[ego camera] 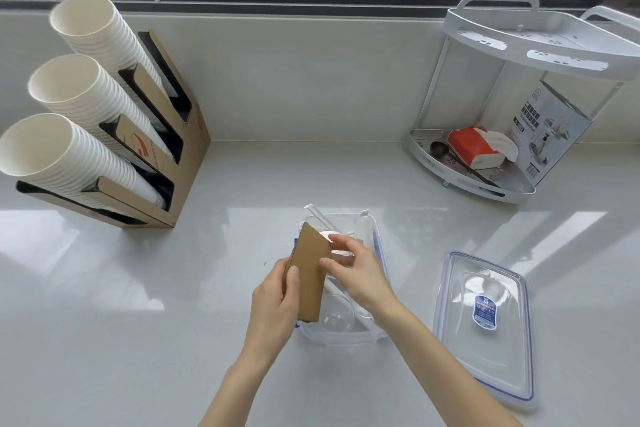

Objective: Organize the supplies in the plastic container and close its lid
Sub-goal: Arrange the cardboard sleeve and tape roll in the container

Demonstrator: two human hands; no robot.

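A clear plastic container (346,336) stands open on the counter in front of me. Inside it I see a clear domed cup lid (337,315), a wrapped straw (322,218) leaning at the far rim and white items partly hidden by my hands. My left hand (273,308) grips a flat brown cardboard cup sleeve (310,270) over the container's left side. My right hand (360,274) pinches the sleeve's right edge with thumb and fingers. The container's clear lid (485,350), with blue clips and a blue label, lies flat to the right.
A cardboard holder (166,156) with three slanted stacks of white paper cups (69,87) stands at the back left. A white two-tier corner rack (502,184) at the back right holds a red tissue pack (471,149), a spoon and a printed box. A window runs behind.
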